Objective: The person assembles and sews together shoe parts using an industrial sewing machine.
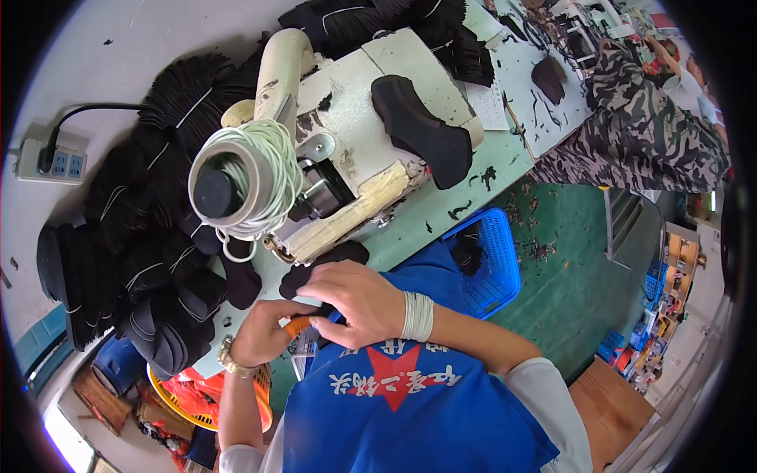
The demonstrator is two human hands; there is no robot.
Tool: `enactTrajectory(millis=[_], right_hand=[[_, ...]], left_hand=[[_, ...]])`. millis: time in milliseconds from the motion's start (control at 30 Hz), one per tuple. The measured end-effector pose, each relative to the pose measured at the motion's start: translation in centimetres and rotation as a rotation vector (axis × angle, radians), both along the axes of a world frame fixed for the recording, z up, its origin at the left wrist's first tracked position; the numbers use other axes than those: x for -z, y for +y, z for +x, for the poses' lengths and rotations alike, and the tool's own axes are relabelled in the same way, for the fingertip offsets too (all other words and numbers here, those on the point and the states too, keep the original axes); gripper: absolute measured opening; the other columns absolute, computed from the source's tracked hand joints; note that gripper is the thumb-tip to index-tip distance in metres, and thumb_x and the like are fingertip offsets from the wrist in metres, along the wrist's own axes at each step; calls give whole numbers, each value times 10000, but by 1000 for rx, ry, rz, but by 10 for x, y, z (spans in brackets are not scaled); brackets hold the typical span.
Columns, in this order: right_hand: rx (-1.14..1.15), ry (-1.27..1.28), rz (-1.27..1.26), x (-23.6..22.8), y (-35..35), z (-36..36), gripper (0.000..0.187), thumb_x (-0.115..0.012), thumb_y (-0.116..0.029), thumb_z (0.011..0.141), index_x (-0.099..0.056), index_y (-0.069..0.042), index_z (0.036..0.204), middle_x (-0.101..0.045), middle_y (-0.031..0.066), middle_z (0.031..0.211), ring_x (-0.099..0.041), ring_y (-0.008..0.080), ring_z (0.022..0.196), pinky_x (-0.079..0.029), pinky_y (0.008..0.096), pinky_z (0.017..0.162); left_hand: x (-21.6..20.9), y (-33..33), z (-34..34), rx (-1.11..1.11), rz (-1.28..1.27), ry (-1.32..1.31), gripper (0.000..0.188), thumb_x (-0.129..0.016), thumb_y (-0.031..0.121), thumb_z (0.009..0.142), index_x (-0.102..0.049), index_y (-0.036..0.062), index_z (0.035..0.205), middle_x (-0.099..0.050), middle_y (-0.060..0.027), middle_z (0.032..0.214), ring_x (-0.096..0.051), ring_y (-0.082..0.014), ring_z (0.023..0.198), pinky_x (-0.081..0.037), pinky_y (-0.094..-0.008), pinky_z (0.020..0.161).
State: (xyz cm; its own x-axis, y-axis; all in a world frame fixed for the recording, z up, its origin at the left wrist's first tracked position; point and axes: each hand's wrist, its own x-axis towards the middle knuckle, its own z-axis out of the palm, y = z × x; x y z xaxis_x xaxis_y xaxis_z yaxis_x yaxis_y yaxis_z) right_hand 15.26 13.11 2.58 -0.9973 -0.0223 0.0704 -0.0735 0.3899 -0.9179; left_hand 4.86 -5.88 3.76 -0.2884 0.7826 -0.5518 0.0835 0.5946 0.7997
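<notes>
In front of my chest my two hands come together at the table's near edge. My left hand (259,333), with a watch at the wrist, is closed on a small orange thing (298,325) whose kind I cannot make out. My right hand (356,303) has its fingers bent over a dark piece beside the orange thing; most of that piece is hidden. White elastic bands circle the right wrist. Just beyond the fingers lies a black fabric piece (341,258), and another black piece (241,282) lies left of it. A sewing machine (347,126) stands beyond, a black shoe-shaped fabric piece (422,126) on top.
Tied bundles of black fabric pieces (142,205) are heaped to the left. White cord loops (272,173) hang on the machine's end. A blue basket (493,272) stands right of the table, a yellow basket (264,398) at lower left. A person in camouflage (639,118) sits at far right.
</notes>
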Motion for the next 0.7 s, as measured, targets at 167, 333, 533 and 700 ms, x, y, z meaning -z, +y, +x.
enactTrajectory(millis=[167, 333, 533, 700], right_hand=[[16, -385, -423, -5, 25, -6, 161, -622, -163, 860, -636, -3, 855, -604, 98, 692, -555, 126, 635, -445, 286, 596], [225, -392, -142, -15, 49, -24, 192, -620, -136, 860, -612, 53, 824, -569, 103, 612, -519, 106, 565, -424, 293, 539], [272, -379, 196, 27, 31, -57, 249, -661, -187, 780, -622, 45, 697, -581, 212, 622, -567, 367, 561, -437, 407, 542], [276, -486, 193, 25, 30, -67, 328, -633, -261, 773, -633, 34, 632, -596, 232, 636, -600, 401, 617, -490, 460, 617]], left_hand=[[-22, 20, -22, -287, 51, -303, 202, -618, 19, 872, -658, -46, 1059, -696, -117, 846, -670, -146, 763, -530, -269, 708], [-9, 40, -49, -302, 113, -454, 270, -534, 112, 955, -569, -73, 1148, -683, -125, 841, -658, -142, 714, -544, -261, 643], [1, 48, -91, -256, -130, -479, 218, -487, 112, 941, -576, -30, 1081, -673, -152, 850, -675, -199, 648, -574, -281, 535], [13, 41, -105, -302, -16, -505, 207, -533, 129, 930, -617, -46, 1000, -686, -144, 794, -679, -194, 618, -577, -285, 530]])
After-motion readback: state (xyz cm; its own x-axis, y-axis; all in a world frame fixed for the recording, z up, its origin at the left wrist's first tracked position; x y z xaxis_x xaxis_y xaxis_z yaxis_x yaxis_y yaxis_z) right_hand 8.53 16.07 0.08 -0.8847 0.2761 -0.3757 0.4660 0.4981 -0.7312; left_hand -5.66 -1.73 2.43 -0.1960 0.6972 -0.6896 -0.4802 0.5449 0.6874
